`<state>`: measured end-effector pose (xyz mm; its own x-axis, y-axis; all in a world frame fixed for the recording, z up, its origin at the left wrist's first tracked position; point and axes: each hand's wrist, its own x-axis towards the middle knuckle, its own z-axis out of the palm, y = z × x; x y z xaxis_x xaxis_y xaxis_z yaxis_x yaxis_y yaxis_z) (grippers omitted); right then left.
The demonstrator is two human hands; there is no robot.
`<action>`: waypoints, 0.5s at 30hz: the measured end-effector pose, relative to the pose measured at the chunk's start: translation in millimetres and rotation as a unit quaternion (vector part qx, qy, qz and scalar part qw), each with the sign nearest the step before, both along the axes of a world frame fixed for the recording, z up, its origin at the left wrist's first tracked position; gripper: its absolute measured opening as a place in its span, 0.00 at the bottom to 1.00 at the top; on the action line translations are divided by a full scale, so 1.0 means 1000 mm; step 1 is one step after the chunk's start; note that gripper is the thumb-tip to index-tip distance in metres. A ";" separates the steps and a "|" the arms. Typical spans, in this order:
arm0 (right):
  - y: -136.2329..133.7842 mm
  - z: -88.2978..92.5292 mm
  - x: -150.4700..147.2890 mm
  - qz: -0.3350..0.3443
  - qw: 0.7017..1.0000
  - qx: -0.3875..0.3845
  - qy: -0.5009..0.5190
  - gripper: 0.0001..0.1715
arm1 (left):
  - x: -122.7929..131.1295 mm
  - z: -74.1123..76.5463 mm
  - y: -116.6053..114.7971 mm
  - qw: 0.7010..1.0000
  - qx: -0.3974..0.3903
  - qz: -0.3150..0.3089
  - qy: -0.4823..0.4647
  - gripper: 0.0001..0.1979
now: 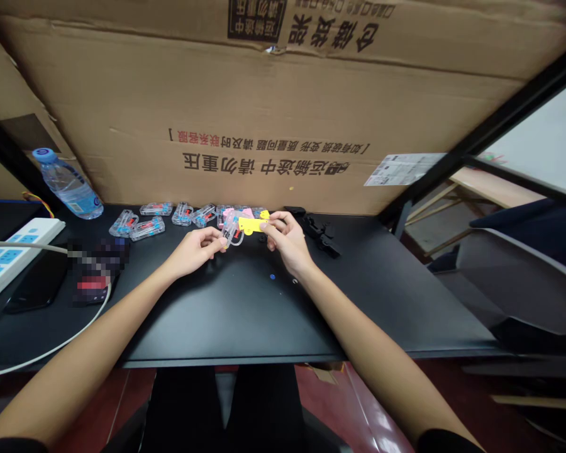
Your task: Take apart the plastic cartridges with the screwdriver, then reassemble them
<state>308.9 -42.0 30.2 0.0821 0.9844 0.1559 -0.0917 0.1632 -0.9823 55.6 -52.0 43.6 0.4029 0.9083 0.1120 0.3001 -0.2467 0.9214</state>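
yellow plastic piece (251, 225), pinched by right hand (287, 242); clear piece (229, 235), left hand (193, 251)

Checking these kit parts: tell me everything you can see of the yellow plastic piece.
The yellow plastic piece is flat and opaque-looking, with an irregular outline and a tab at its right end. The right hand's fingertips pinch it there, above the black desk. Its left end meets a clear plastic part held by the left hand.

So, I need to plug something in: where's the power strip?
In the head view, the white power strip lies on the black desk at left, beside a black smartphone.
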 end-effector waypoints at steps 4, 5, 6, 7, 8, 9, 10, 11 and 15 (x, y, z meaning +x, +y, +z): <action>-0.012 -0.007 -0.018 0.107 0.992 -0.042 -0.047 0.32 | 0.002 -0.004 0.000 1.000 -0.020 -0.010 0.004 0.16; -0.014 -0.007 -0.021 0.135 0.988 -0.047 -0.056 0.33 | 0.002 -0.004 0.001 1.000 -0.021 -0.014 0.002 0.16; -0.014 -0.006 -0.022 0.147 0.986 -0.048 -0.060 0.34 | 0.002 -0.003 0.001 1.000 -0.019 -0.016 -0.001 0.17; -0.013 -0.004 -0.020 0.139 0.988 -0.042 -0.057 0.34 | 0.001 -0.002 0.001 1.000 -0.014 -0.013 -0.003 0.17; -0.011 -0.002 -0.016 0.117 0.991 -0.034 -0.051 0.34 | 0.001 -0.001 0.002 1.000 -0.007 -0.008 -0.005 0.17; -0.008 0.001 -0.011 0.081 0.996 -0.022 -0.037 0.34 | 0.000 0.000 0.002 1.000 -0.001 -0.002 -0.006 0.17; -0.004 0.003 -0.006 0.050 0.998 -0.012 -0.025 0.34 | -0.001 0.001 0.002 1.000 0.003 0.002 -0.005 0.17; -0.002 0.004 -0.002 0.031 0.999 -0.008 -0.018 0.35 | -0.001 0.001 0.002 1.000 0.005 0.003 -0.003 0.17; -0.006 -0.003 -0.008 0.065 0.997 -0.030 -0.034 0.35 | 0.002 -0.003 0.000 1.000 -0.014 -0.008 0.010 0.18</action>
